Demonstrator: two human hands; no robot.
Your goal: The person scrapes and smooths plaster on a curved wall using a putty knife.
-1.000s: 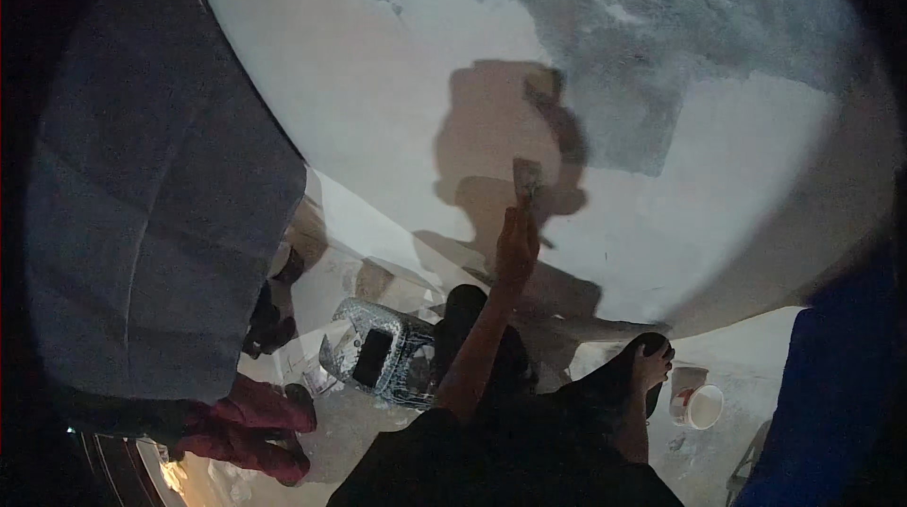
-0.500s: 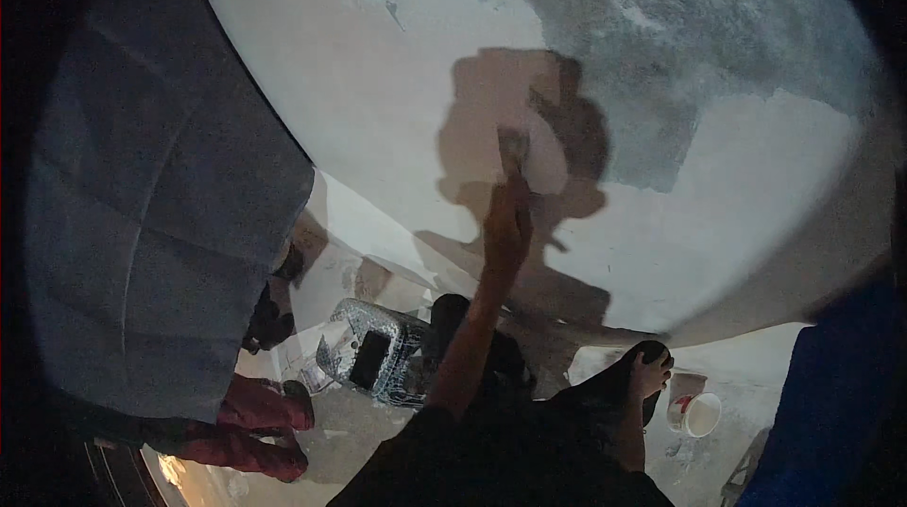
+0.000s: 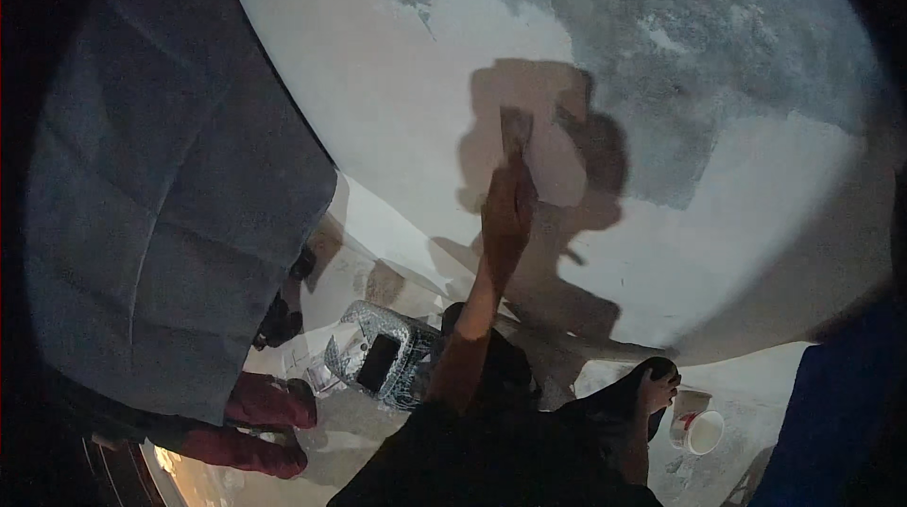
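Note:
My left hand [image 3: 508,214] is closed round the handle of a putty knife [image 3: 516,124], its blade up against the wall [image 3: 368,82]. The wall is coated white around the blade; a rough grey patch [image 3: 642,44] spreads above and to the right. A dark shadow falls across the blade and hand, so the fingers show poorly. My right hand [image 3: 659,386] rests on my bent, dark-clothed knee [image 3: 619,394], with its fingers spread over the kneecap and no tool in it.
A white bucket [image 3: 701,432] stands on the floor beyond my right knee. Left of my arm lies a silvery, splattered object with a dark rectangle [image 3: 378,362] on it. Another person's dark red trouser legs [image 3: 250,446] show lower left. A large grey panel [image 3: 161,195] fills the left; blue material [image 3: 822,422] hangs right.
The whole view has shifted, with the wall and floor things sliding slightly right and down. Against the wall, the putty knife sits a little higher and further left. My right hand stays on the knee.

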